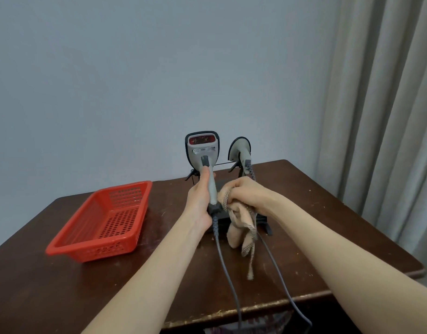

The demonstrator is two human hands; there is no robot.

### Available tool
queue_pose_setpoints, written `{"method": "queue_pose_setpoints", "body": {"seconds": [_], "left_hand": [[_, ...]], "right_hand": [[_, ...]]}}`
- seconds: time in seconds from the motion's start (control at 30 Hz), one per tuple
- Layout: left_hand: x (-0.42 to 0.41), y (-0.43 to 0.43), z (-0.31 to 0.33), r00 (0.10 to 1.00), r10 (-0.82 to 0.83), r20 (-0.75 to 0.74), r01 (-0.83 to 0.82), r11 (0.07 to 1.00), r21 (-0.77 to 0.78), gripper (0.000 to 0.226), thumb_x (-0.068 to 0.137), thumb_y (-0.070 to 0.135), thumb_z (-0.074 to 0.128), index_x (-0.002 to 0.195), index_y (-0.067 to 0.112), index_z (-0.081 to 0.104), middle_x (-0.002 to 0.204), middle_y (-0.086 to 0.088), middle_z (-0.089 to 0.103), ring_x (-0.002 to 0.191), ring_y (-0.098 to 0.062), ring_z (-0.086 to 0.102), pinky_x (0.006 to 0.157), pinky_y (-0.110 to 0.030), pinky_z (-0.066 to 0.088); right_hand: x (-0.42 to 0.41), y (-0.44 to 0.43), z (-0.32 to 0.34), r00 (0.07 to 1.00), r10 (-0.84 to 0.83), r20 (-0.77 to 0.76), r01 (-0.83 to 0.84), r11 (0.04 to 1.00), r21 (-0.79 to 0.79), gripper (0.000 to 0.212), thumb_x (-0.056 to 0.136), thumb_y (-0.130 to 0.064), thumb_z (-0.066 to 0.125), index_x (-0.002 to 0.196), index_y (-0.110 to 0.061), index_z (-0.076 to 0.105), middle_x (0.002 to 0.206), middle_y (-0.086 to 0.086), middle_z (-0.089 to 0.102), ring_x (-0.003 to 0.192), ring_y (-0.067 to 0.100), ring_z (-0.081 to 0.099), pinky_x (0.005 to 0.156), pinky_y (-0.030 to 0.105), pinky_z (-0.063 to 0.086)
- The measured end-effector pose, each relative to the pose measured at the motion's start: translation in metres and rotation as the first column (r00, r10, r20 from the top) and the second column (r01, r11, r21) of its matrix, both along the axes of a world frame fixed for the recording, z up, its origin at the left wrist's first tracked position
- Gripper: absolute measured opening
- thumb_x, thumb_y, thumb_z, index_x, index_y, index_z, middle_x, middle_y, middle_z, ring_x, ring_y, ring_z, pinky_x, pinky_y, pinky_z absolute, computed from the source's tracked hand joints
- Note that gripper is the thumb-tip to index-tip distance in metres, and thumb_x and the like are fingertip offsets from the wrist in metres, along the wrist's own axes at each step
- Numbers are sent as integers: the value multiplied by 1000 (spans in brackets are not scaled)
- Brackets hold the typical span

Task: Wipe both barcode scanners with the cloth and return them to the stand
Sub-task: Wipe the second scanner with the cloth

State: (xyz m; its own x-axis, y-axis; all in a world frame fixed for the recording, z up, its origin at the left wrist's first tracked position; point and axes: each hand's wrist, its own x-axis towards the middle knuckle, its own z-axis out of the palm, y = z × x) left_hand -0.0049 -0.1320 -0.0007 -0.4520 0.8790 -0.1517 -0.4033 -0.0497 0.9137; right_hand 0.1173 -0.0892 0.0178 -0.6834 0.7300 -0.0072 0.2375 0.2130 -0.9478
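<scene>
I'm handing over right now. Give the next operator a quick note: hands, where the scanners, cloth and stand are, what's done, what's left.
Left hand: gripping the handle of the near scanner, held upright off the stand.
Right hand: bunching the cloth against that handle's lower end.
Second scanner: resting on the stand, at the right.
Red basket: on the table, left side.
Done: cannot tell how much wiping is finished.
Left: finish this scanner, return it; whether the second needs wiping is unclear.
</scene>
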Motion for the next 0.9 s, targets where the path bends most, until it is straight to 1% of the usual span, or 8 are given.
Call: {"method": "queue_pose_setpoints", "body": {"seconds": [0.1,0.23,0.4,0.5,0.6,0.67,0.73,0.9], "left_hand": [[1,-5,5,1000,26,13,-26,999,20,49,85,53,60,103,8,61,80,-8,65,67,-21,65,61,-35,56],[5,-7,5,997,-19,72,13,997,79,47,90,47,55,116,8,60,107,-18,68,87,-30,68,82,-45,56],[12,-7,2,973,-93,209,68,990,125,47,94,44,49,123,8,59,112,-20,69,101,-35,68,87,-51,53],[12,-9,5,962,-99,254,67,989,132,46,96,45,46,115,6,62,99,-18,73,89,-31,71,77,-46,56],[8,-11,4,960,-103,259,76,991,110,48,95,48,43,99,4,63,79,-16,74,72,-28,72,66,-42,53],[6,-12,4,958,-62,280,42,996,77,50,93,50,48,100,2,60,88,-18,71,79,-30,68,67,-45,53],[3,-11,3,963,-30,268,15,998,57,52,91,50,51,108,1,57,98,-21,67,86,-32,67,70,-47,54],[10,-10,1,956,-84,282,55,992,109,49,94,47,48,109,2,61,94,-19,73,91,-31,69,82,-46,54]], "right_hand": [[-2,4,3,996,-65,-64,64,998,-8,20,79,6,49,76,2,69,66,6,66,61,14,60,58,20,48],[-8,16,12,876,-342,-339,326,939,-105,13,85,-4,57,84,-12,68,83,7,70,81,19,65,75,30,53],[-14,8,17,887,-238,-397,217,971,-98,20,84,-1,55,91,-7,73,85,7,69,79,14,64,77,25,52],[-13,6,13,914,-181,-363,174,983,-52,22,83,1,59,85,-13,76,82,0,73,78,9,66,74,19,53],[-6,9,7,972,-130,-196,137,990,23,15,78,1,61,78,-3,76,74,4,69,73,12,62,74,25,51],[-3,7,3,997,-81,-18,82,993,85,15,71,-4,60,77,2,72,72,10,59,73,19,53,72,31,46],[-2,6,4,997,-73,16,71,992,100,16,70,-6,57,68,-4,72,68,8,60,70,18,52,68,27,46],[-6,13,19,911,-233,-341,253,967,13,21,81,-4,57,83,-18,72,83,1,69,84,12,62,83,28,51]]}}
